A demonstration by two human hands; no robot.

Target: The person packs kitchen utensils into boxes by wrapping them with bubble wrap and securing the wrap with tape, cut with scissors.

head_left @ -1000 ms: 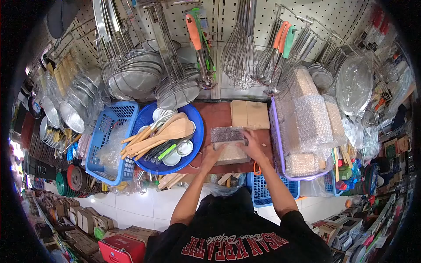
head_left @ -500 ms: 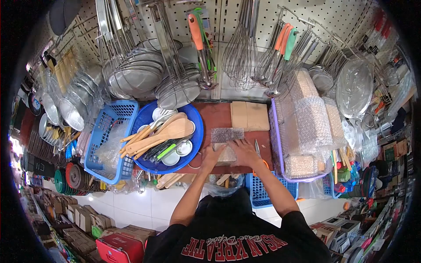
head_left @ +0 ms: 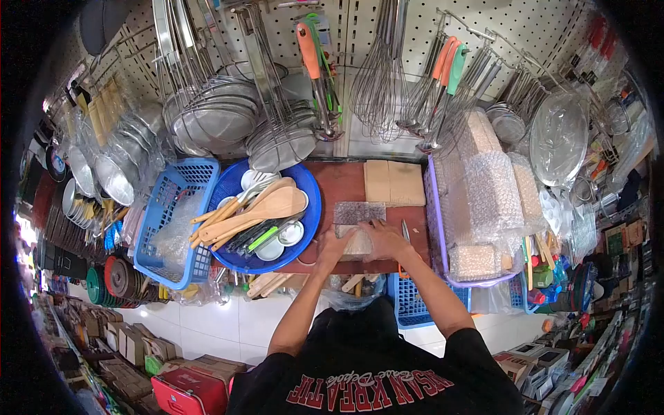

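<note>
On the red-brown table (head_left: 339, 181), a small light-brown box (head_left: 357, 245) lies partly on bubble wrap (head_left: 360, 212), which extends beyond it toward the back. My left hand (head_left: 335, 245) grips the left side of the box. Its right side is held by my right hand (head_left: 384, 239), fingers over the top edge. Scissors (head_left: 405, 232) lie just right of my right hand, their orange handle partly covered by my forearm. Flat brown cardboard pieces (head_left: 394, 183) rest at the back right of the table.
At the left, a blue bowl (head_left: 315, 207) holds wooden spatulas and small dishes, beside a blue basket (head_left: 144, 238). A purple basket (head_left: 437, 228) with bubble-wrapped boxes stands at the right. Whisks (head_left: 384, 104) and strainers (head_left: 214, 124) hang behind the table.
Both hands have stayed on the box, with only a slight shift. My right forearm has moved slightly and now covers more of the scissors' orange handle.
</note>
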